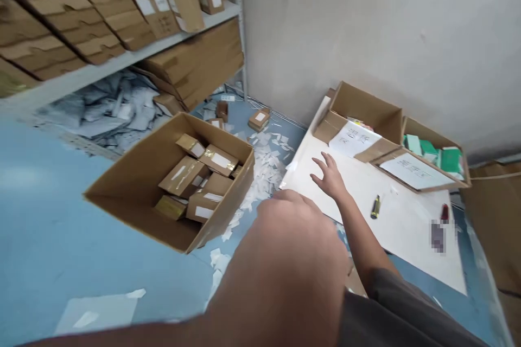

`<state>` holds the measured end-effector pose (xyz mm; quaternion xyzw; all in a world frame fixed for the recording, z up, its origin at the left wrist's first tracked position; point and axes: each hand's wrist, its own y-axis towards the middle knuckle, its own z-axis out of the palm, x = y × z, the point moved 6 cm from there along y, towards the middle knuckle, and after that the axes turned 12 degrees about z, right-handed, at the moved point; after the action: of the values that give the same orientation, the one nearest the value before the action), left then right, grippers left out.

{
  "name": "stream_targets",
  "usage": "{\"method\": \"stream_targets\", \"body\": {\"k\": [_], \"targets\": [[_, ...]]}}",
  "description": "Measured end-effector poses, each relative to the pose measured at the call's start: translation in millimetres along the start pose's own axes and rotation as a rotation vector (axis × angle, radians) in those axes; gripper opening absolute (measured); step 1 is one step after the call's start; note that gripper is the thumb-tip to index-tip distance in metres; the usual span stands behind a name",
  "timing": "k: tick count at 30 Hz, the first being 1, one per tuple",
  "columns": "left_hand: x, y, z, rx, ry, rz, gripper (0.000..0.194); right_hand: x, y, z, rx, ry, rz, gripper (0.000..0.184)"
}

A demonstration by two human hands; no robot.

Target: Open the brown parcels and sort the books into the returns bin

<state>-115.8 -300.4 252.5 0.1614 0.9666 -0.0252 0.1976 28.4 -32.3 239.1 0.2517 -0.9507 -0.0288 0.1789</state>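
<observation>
Inventory, viewed from my remote post:

- R hand (331, 180), ctr-right: fingers apart, thumb well off the rest, half-curled; no item gripped. I can't tell if the tips touch the white tabletop (411, 233) below; arm reaches in from lower right.
- L hand (301, 244), btm ctr: large, blurred, close to the cam. Back of hand faces me; fingers folded out of view, so can't tell if together or clamped on sth.
- Open carton w/ sign (376, 100), upper right: nearest item to R hand. Sign hangs on the front, prob. so contents can be sorted by label.
- 2nd carton (417, 173), just beside it: holds green packs (451, 161); also signed. Both sit along the wall side, prob. to leave working room in front.
- Yellow-black cutter (375, 207), right: lies on tabletop, prob. kept within reach.
- Big carton (228, 214), left of ctr, on blue floor: holds small brown boxes (183, 176), several w/ white labels; open top prob. for quick access.
- Paper scraps (266, 165), ctr: strewn btwn big carton & tabletop.
</observation>
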Motion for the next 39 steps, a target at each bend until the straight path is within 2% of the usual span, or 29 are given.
{"method": "stream_targets", "body": {"k": [1,3,5,7,9,11,13,15,19,23,25,28,31,33,36,39], "targets": [[15,14,-21.8,-0.023,0.03,-0.031,0.041,12,12,5,-0.012,0.004,-0.029,0.06],[60,49,-72.8,-0.06,0.097,-0.078,0.047,39,40,19,-0.016,0.02,-0.095,0.066],[120,77,-122.3,-0.072,0.153,-0.073,0.051,67,71,36,0.008,0.046,-0.164,0.07],[188,88,-158.3,-0.094,0.201,-0.089,0.051,95,103,56,0.05,0.081,-0.222,0.072],[257,76,-172.8,-0.13,0.231,-0.209,0.052,122,135,79,0.1,0.122,-0.264,0.074],[316,48,-165.4,-0.175,0.23,-0.397,0.053,147,166,104,0.153,0.161,-0.303,0.076],[360,15,-142.4,-0.203,0.221,-0.578,0.056,171,193,129,0.204,0.19,-0.342,0.076],[393,-16,-113.2,-0.211,0.2,-0.732,0.062,193,216,153,0.249,0.205,-0.377,0.077],[440,-64,-64.1,-0.226,0.115,-0.953,0.072,234,249,196,0.329,0.195,-0.44,0.083],[483,-105,-14.9,-0.217,-0.02,-1.122,0.078,268,257,241,0.426,0.144,-0.499,0.087],[502,-128,24.7,-0.192,-0.121,-1.209,0.083,281,251,269,0.475,0.108,-0.517,0.086],[521,-161,104.9,-0.12,-0.303,-1.339,0.096,300,229,322,0.565,0.056,-0.546,0.085],[534,-185,191.6,-0.042,-0.47,-1.412,0.107,322,197,390,0.685,0.002,-0.573,0.087],[549,-197,241.9,-0.026,-0.542,-1.415,0.112,337,176,442,0.77,-0.048,-0.582,0.087],[587,-216,302.2,-0.048,-0.609,-1.423,0.117,353,146,519,0.892,-0.132,-0.6,0.088],[625,-232,347.4,-0.079,-0.641,-1.431,0.118,360,122,582,0.979,-0.17,-0.651,0.094]]}}
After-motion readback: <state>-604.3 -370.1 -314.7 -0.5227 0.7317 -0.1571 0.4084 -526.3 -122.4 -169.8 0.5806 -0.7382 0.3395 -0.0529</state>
